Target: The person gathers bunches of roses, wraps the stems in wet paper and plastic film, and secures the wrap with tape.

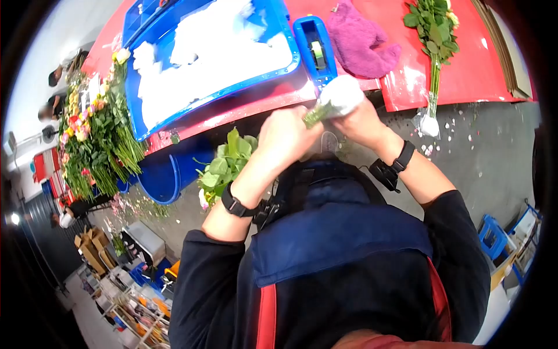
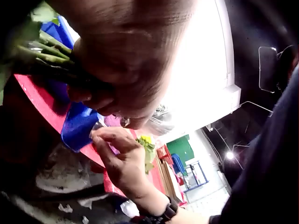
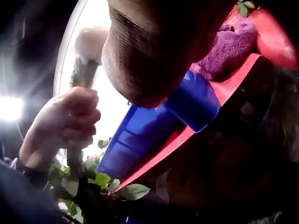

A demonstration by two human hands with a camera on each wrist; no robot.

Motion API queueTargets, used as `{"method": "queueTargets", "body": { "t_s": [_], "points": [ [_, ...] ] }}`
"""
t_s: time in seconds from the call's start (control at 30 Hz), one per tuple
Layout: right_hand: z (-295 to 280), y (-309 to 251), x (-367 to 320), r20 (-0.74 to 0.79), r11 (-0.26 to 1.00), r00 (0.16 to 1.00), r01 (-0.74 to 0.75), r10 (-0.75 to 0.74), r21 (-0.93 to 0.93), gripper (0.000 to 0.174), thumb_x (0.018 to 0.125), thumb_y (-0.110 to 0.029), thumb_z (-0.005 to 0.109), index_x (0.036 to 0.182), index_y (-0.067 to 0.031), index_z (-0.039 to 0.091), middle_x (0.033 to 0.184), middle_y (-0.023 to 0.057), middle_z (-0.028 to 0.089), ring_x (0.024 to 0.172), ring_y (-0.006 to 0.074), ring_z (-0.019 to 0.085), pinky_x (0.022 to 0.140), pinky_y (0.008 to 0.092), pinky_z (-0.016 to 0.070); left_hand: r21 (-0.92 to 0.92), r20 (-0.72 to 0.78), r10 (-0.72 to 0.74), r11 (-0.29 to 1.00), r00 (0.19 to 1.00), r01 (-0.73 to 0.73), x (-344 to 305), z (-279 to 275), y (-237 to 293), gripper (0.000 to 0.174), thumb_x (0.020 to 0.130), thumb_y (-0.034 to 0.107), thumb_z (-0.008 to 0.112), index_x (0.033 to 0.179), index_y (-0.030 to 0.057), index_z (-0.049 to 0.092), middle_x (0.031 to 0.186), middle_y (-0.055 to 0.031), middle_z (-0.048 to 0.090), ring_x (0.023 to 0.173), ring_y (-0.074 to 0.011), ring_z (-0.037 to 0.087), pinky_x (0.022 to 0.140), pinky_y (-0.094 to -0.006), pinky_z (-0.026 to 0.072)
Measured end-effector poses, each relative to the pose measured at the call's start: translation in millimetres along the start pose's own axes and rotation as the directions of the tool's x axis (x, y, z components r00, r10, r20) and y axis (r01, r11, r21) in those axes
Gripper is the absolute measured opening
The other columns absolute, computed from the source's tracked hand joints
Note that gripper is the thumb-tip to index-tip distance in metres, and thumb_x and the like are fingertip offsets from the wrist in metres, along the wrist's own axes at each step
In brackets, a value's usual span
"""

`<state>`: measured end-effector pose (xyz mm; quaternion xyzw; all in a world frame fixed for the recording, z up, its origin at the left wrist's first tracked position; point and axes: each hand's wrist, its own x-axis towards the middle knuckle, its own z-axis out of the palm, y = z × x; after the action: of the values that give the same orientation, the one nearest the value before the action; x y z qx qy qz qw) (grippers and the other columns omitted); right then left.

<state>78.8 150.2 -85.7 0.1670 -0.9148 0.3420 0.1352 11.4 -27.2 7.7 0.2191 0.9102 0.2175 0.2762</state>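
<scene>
My left hand [image 1: 285, 135] grips a bunch of green flower stems [image 1: 318, 114] close to their cut ends, fingers curled round them. The bunch's leaves [image 1: 225, 161] hang beneath the left forearm, with a pale bloom at the lower edge. A white, soft-looking wad [image 1: 343, 93] covers the stem ends; it shows blurred beside the right hand in the right wrist view [image 3: 91, 42]. My right hand [image 1: 363, 123] holds the wad from its right side, some fingers hidden behind it. In the left wrist view, that hand's thumb and forefinger [image 2: 100, 133] come together.
Ahead on the red-covered table [image 1: 471, 75] are a blue tray [image 1: 215, 87] of white material, a blue tape dispenser [image 1: 314, 49] and a purple cloth [image 1: 357, 41]. Another wrapped bunch [image 1: 435, 75] lies right. Many flowers [image 1: 96, 134] stand left, near a blue bin [image 1: 160, 180].
</scene>
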Motion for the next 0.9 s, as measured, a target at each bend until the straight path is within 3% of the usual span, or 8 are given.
{"method": "queueTargets", "body": {
  "t_s": [0.1, 0.17, 0.23, 0.37, 0.43, 0.63, 0.7, 0.9],
  "points": [
    [5, -23, 14, 0.064, 0.935, 0.998, -0.043, 0.022, 0.352, 0.007, 0.077, -0.009, 0.063, 0.073, -0.0054, 0.067, 0.073, 0.0053, 0.065, 0.079, 0.0221, 0.061, 0.074, 0.0356, 0.0484, 0.164, -0.248, -0.017, 0.985, 0.968, 0.059, 7, 1, -25, 0.028, 0.078, 0.031, 0.064, 0.084, 0.0044, 0.068, 0.073, -0.0230, 0.064, 0.073, -0.0362, 0.066, 0.066, -0.0459, 0.0521],
    [-11, -57, 28, 0.511, 0.310, 0.798, -0.598, 0.319, 0.740, 0.013, 0.080, -0.010, 0.060, 0.072, -0.0017, 0.067, 0.073, 0.0038, 0.066, 0.066, 0.0139, 0.058, 0.062, 0.0275, 0.0463, 0.325, -0.157, -0.047, 0.941, 0.987, 0.096, 12, 10, -46, 0.025, 0.078, 0.030, 0.064, 0.083, 0.0065, 0.069, 0.073, -0.0208, 0.065, 0.074, -0.0358, 0.066, 0.066, -0.0458, 0.0523],
    [-17, -63, 50, 0.640, -0.073, 0.700, -0.655, 0.317, 0.752, 0.019, 0.084, -0.012, 0.060, 0.073, 0.0005, 0.067, 0.076, 0.0041, 0.068, 0.061, 0.0087, 0.057, 0.057, 0.0219, 0.0435, 0.406, -0.115, -0.048, 0.909, 0.992, 0.091, 5, 18, -47, 0.018, 0.077, 0.026, 0.062, 0.081, 0.0100, 0.069, 0.073, -0.0162, 0.066, 0.074, -0.0348, 0.066, 0.064, -0.0455, 0.0527],
    [-28, -73, 85, 0.802, -0.296, 0.527, -0.748, 0.279, 0.594, 0.022, 0.092, -0.018, 0.058, 0.091, 0.0026, 0.066, 0.084, 0.0099, 0.070, 0.064, 0.0113, 0.062, 0.052, 0.0217, 0.0473, 0.245, -0.131, 0.039, 0.970, 0.991, -0.006, -12, 13, -52, 0.015, 0.077, 0.025, 0.061, 0.083, 0.0126, 0.067, 0.076, -0.0149, 0.067, 0.073, -0.0342, 0.066, 0.064, -0.0458, 0.0534],
    [-38, -82, 105, 0.807, -0.259, 0.536, -0.766, 0.249, 0.589, 0.027, 0.092, -0.016, 0.059, 0.108, 0.0058, 0.060, 0.088, 0.0125, 0.071, 0.056, 0.0125, 0.064, 0.041, 0.0207, 0.0446, 0.226, -0.190, 0.105, 0.972, 0.976, -0.061, -23, 10, -56, 0.015, 0.078, 0.026, 0.060, 0.083, 0.0125, 0.067, 0.076, -0.0152, 0.067, 0.073, -0.0350, 0.066, 0.065, -0.0460, 0.0535],
    [-43, -39, 146, 0.825, 0.583, 0.562, -0.653, -0.056, 0.484, 0.048, 0.081, 0.002, 0.059, 0.128, 0.0047, 0.052, 0.110, 0.0089, 0.068, 0.065, 0.0095, 0.063, 0.058, 0.0226, 0.0507, 0.146, 0.246, -0.100, 0.987, 0.964, 0.065, -48, -41, -23, 0.038, 0.083, 0.041, 0.063, 0.081, 0.0034, 0.068, 0.078, -0.0202, 0.066, 0.078, -0.0367, 0.065, 0.073, -0.0449, 0.0510],
    [-39, -34, 136, 0.799, 0.591, 0.586, -0.600, -0.133, 0.539, 0.030, 0.080, 0.002, 0.066, 0.110, 0.0011, 0.067, 0.101, 0.0075, 0.070, 0.090, 0.0132, 0.063, 0.082, 0.0279, 0.0506, 0.039, 0.308, -0.066, 0.998, 0.949, 0.057, -52, -57, -23, 0.039, 0.082, 0.041, 0.065, 0.080, 0.0025, 0.068, 0.077, -0.0211, 0.065, 0.077, -0.0372, 0.065, 0.072, -0.0438, 0.0505],
    [-3, -25, 83, 0.477, 0.635, 0.847, -0.237, -0.236, 0.735, 0.019, 0.080, -0.005, 0.068, 0.099, 0.0003, 0.067, 0.112, 0.0105, 0.059, 0.095, 0.0176, 0.061, 0.087, 0.0307, 0.0472, -0.212, 0.357, -0.018, 0.972, 0.934, 0.100, -55, -58, -30, 0.035, 0.081, 0.033, 0.068, 0.078, -0.0026, 0.064, 0.064, -0.0165, 0.060, 0.058, -0.0240, 0.056, 0.063, -0.0372, 0.0471]
  ]
}}
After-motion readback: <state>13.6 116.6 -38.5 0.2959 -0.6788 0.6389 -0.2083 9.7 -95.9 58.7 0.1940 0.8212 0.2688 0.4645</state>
